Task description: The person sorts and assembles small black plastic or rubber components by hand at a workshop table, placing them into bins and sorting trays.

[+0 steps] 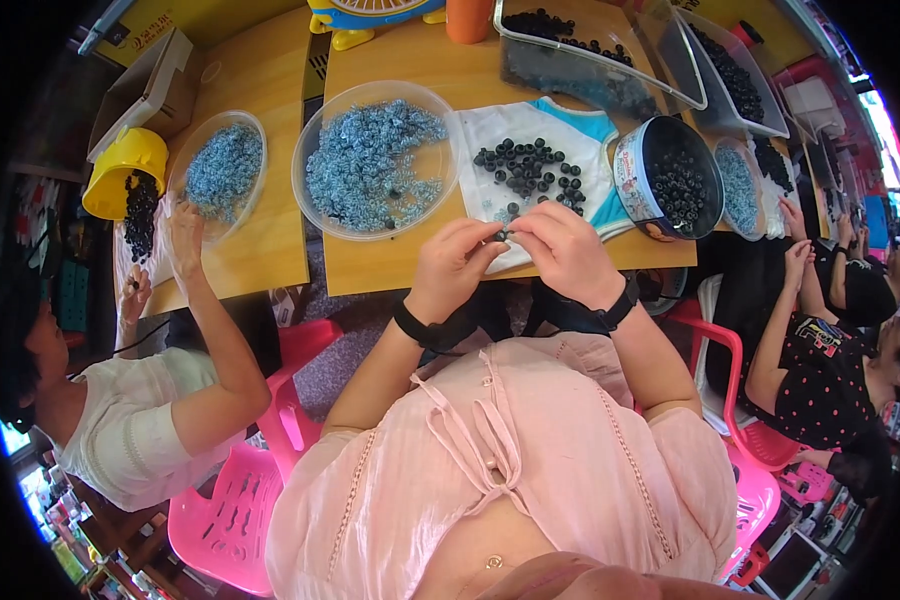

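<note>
Both my hands meet at the table's near edge with fingertips pinched. A small black ball [498,236] is between the thumb and finger of my left hand [448,275]. Just beside it, my right hand [573,258] is closed in a pinch; what its fingertips hold is too small to tell. Beyond them, a white cloth with turquoise edging [600,185] lies under several loose black balls [523,165]. To the left, a round clear tray [438,150] holds a heap of small translucent blue pieces [360,165]. A round tin [632,180] on the right contains more black balls [682,190].
Clear plastic bins [560,72] of black parts stand at the back right, near an orange cup [468,18]. At left, another person's hand [183,240] reaches to a second tray of blue pieces [225,170], beside a tipped yellow bucket [130,160]. More people sit at right.
</note>
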`<state>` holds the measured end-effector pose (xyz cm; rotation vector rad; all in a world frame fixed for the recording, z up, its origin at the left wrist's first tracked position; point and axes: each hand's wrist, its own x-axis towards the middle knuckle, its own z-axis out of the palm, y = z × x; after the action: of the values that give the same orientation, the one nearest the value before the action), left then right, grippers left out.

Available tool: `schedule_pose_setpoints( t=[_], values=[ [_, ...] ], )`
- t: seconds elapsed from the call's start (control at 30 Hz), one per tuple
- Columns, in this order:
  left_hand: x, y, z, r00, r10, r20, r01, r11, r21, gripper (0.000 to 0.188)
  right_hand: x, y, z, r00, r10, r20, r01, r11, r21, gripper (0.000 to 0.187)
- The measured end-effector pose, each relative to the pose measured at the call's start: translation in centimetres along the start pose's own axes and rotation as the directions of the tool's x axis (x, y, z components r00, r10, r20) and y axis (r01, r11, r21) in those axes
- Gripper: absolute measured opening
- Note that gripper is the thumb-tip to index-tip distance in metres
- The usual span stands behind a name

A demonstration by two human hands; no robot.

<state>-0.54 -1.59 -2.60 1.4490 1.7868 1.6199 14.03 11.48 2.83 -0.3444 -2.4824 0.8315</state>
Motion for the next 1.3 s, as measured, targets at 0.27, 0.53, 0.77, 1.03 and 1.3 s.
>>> schedule_pose_setpoints(
  t=[0.27, 0.53, 0.77, 1.03, 1.3],
  values=[
    [0.3, 0.3, -0.2, 0.999, -0.027, 0.039, 0.028, 1.0, -0.007, 0.024, -0.1, 0.2, 0.2, 0.993, -0.109, -0.046, 0.107, 0.993, -0.057, 0.014],
    [0.6, 0.3, -0.6, 0.995, 0.058, 0.083, -0.062, 0.997, 0.046, 0.023, -0.5, 0.2, 0.5, 0.99, -0.124, -0.072, 0.12, 0.991, -0.06, 0.017],
    [0.3, 0.4, -0.5, 0.99, -0.074, 0.117, 0.083, 0.994, -0.073, 0.022, -0.4, 0.6, 0.2, 0.99, -0.137, -0.024, 0.137, 0.99, 0.024, 0.015],
    [0.7, 1.3, -0.7, 0.989, 0.083, 0.12, -0.083, 0.997, -0.005, 0.023, -1.2, 2.0, -0.1, 0.749, 0.458, 0.478, -0.651, 0.377, 0.659, 0.017],
    [0.8, 2.5, -1.1, 0.975, 0.156, 0.156, -0.151, 0.987, -0.045, 0.023, -2.4, 1.3, 0.8, 0.689, 0.349, 0.635, -0.645, -0.106, 0.757, 0.02]
  ],
)
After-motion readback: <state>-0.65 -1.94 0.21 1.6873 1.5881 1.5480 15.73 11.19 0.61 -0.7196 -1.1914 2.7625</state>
